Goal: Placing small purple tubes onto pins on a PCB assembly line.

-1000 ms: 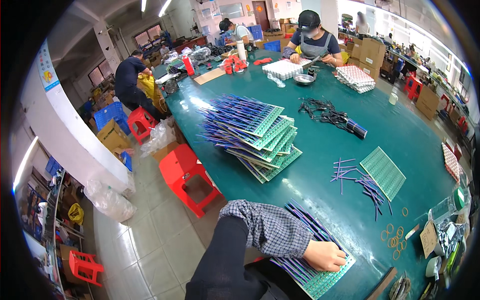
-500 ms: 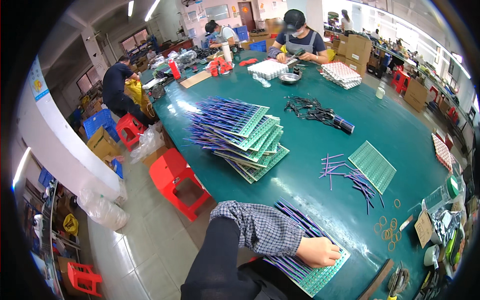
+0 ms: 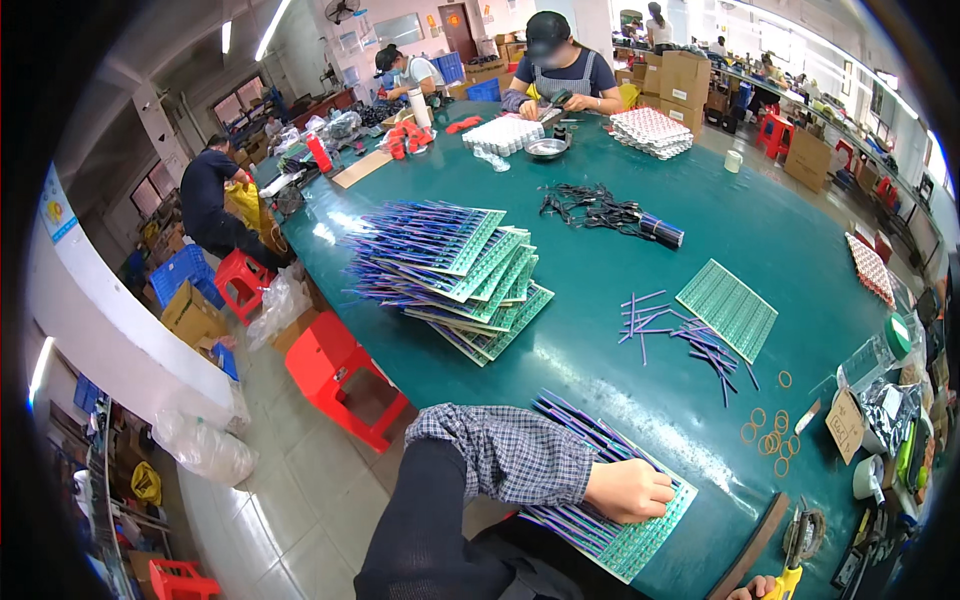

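My left hand (image 3: pixel 630 490), below a checked sleeve, rests on a green circuit board panel (image 3: pixel 648 540) at the table's near edge. Its fingers are curled together over the panel, and whatever they pinch is hidden. Thin purple sticks (image 3: pixel 570 415) lie in rows across this panel, passing beneath my hand and sleeve. At the bottom edge my right hand (image 3: pixel 752 590) is partly in view, fingers closed round a yellow-handled tool (image 3: pixel 786 582) that looks like a soldering iron. The tool's front end meets a round holder (image 3: pixel 806 535) with coiled wire.
A tall stack of stick-covered panels (image 3: pixel 450 270) stands at middle left. Farther right lie a bare panel (image 3: pixel 727 310), loose purple sticks (image 3: pixel 712 355), rubber bands (image 3: pixel 770 440) and bundled black cables (image 3: pixel 600 210). A dark bar (image 3: pixel 755 545) lies near the holder. A co-worker (image 3: pixel 560 75) sits across the table.
My right hand has come into view at the bottom edge, on the yellow-handled tool. The left hand stays on the panel. The whole view has shifted slightly.
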`<state>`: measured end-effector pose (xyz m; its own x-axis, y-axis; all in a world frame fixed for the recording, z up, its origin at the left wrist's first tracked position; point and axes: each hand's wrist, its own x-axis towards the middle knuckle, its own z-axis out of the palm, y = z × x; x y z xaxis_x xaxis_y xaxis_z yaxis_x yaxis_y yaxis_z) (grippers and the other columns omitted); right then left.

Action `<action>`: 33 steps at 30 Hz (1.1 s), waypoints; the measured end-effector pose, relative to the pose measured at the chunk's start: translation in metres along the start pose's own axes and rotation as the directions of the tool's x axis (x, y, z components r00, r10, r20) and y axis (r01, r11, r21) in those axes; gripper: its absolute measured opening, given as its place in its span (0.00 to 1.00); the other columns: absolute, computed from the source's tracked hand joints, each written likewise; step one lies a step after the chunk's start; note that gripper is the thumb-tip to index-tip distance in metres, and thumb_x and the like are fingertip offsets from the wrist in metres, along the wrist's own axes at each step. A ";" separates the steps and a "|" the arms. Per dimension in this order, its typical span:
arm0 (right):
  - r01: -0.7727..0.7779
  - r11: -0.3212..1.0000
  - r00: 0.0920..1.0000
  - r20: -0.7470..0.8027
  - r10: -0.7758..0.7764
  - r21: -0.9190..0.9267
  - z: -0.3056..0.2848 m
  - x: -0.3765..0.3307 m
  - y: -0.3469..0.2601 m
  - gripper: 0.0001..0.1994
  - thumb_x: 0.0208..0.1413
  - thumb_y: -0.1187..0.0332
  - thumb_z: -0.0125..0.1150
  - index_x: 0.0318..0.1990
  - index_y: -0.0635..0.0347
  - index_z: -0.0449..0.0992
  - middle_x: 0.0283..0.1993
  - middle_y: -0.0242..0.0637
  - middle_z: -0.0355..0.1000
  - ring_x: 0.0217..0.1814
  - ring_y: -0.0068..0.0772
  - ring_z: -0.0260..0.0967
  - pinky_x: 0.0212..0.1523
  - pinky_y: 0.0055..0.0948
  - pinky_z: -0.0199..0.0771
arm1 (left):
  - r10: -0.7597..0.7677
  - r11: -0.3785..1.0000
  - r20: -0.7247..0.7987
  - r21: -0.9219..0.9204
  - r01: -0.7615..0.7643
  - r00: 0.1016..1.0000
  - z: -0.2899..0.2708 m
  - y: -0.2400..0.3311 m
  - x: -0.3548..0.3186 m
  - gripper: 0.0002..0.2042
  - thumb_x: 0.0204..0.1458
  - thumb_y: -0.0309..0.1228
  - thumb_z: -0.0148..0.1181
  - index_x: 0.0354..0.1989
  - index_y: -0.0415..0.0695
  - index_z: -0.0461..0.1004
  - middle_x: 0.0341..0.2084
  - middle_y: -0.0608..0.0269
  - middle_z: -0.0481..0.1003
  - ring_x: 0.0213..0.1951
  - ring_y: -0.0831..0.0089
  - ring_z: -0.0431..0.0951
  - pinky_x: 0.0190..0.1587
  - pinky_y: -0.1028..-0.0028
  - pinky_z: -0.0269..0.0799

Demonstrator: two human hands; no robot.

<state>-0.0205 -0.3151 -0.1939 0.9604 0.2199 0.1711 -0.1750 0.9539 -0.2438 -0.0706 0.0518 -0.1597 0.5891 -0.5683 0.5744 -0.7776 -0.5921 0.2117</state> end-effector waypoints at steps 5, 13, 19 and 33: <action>0.046 0.998 0.999 -0.004 -0.046 -0.039 -0.005 -0.006 -0.002 0.31 0.51 0.67 0.67 0.58 0.65 0.55 0.43 0.41 0.60 0.45 0.34 0.59 0.38 0.25 0.70 | 0.015 1.000 -0.013 -0.024 -0.015 1.000 -0.002 0.004 0.000 0.08 0.37 0.30 0.59 0.20 0.43 0.65 0.23 0.62 0.64 0.28 0.66 0.70 0.25 0.68 0.70; -0.030 0.996 0.973 -0.224 0.048 0.082 0.004 -0.007 -0.002 0.21 0.49 0.80 0.56 0.51 0.67 0.60 0.40 0.37 0.58 0.39 0.29 0.62 0.31 0.22 0.72 | 0.020 1.000 0.028 -0.003 -0.020 0.999 -0.010 0.005 0.004 0.08 0.38 0.31 0.59 0.24 0.42 0.69 0.24 0.63 0.65 0.28 0.66 0.70 0.26 0.68 0.69; 0.002 1.000 0.991 -0.135 0.001 0.018 0.021 0.002 0.008 0.14 0.59 0.74 0.53 0.47 0.66 0.56 0.40 0.35 0.54 0.39 0.24 0.55 0.30 0.20 0.68 | 0.000 1.000 0.034 -0.022 0.001 0.999 -0.014 0.000 0.013 0.06 0.42 0.28 0.61 0.28 0.42 0.72 0.22 0.64 0.64 0.24 0.68 0.69 0.25 0.69 0.69; -0.200 0.978 0.974 -0.093 0.206 0.066 0.001 -0.001 -0.017 0.20 0.52 0.61 0.63 0.48 0.59 0.63 0.39 0.36 0.62 0.38 0.32 0.59 0.34 0.28 0.66 | 0.064 0.998 -0.003 -0.028 -0.064 0.998 -0.003 0.006 0.001 0.08 0.38 0.31 0.58 0.20 0.43 0.64 0.24 0.60 0.64 0.28 0.64 0.69 0.24 0.66 0.69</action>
<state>-0.0187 -0.3316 -0.1887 0.9197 0.3916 0.0278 -0.3777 0.9020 -0.2093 -0.0756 0.0496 -0.1558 0.5379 -0.6032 0.5889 -0.8192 -0.5388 0.1964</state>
